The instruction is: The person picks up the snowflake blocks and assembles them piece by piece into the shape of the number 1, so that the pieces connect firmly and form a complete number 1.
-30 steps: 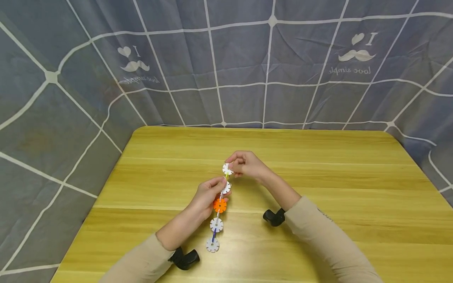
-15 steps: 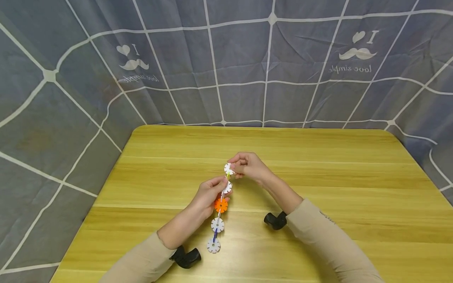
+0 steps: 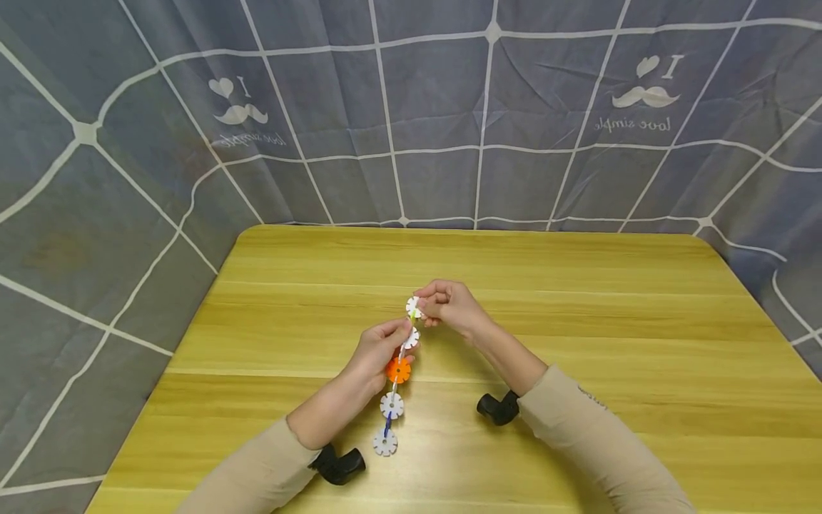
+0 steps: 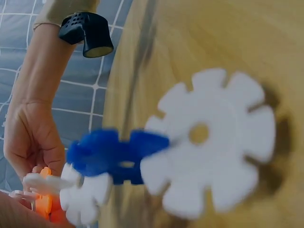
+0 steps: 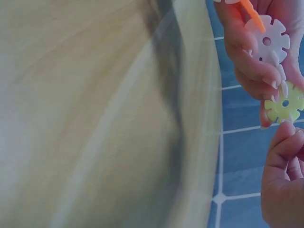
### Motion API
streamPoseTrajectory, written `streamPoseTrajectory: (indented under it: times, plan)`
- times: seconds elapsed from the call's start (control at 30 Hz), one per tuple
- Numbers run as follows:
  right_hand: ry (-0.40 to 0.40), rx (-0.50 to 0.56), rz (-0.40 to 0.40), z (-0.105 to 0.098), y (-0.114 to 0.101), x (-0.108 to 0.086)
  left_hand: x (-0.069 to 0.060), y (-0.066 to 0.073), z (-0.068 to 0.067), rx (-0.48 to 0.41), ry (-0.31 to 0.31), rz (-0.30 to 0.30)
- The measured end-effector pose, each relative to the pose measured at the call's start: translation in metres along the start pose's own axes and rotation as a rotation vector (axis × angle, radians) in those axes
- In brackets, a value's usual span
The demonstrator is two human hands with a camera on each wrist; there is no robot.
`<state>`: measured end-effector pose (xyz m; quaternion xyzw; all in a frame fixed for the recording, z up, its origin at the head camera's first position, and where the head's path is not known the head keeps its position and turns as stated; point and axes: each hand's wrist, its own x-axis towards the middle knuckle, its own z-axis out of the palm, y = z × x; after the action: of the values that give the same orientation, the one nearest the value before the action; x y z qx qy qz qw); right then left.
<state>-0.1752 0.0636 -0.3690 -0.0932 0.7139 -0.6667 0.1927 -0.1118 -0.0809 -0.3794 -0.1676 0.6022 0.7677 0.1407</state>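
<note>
A chain of slotted plastic discs runs between my hands above the table. My left hand (image 3: 379, 351) pinches it near the yellow disc (image 5: 286, 104), its fingers behind the chain. At the far end, my right hand (image 3: 452, 308) pinches a white disc (image 3: 412, 307) between thumb and fingers. Below my left fingers come an orange disc (image 3: 399, 370), a white disc (image 3: 392, 405), a blue disc (image 4: 111, 154) seen edge-on in the head view, and a white end disc (image 4: 209, 142). Neighbouring discs slot together at an angle.
A wooden table (image 3: 578, 321) lies under both hands. Black wrist-worn mounts (image 3: 338, 465) stick out below each forearm. A grey curtain with white lines (image 3: 443, 121) hangs behind and to the sides of the table.
Both hands stay almost in place with the same grips on the chain. Only a very slight shift of the hands and the view shows.
</note>
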Motion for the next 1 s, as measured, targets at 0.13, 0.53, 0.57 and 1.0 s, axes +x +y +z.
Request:
streamPoseTrajectory:
  times: [0.13, 0.53, 0.57, 1.0]
  plan:
    - [0.022, -0.005, -0.013, 0.0, -0.004, 0.001, 0.001, 0.003, 0.002, -0.002, -0.01, 0.026]
    - [-0.036, -0.026, 0.02, -0.012, -0.01, 0.003, 0.004, 0.01, 0.004, 0.009, -0.101, 0.045]
    - [-0.04, -0.026, 0.02, -0.012, -0.01, 0.003, 0.004, 0.01, 0.004, 0.01, -0.102, 0.041]
    - [-0.142, 0.147, 0.192, -0.008, 0.0, -0.022, 0.012, 0.025, -0.004, -0.028, -0.035, 0.021]
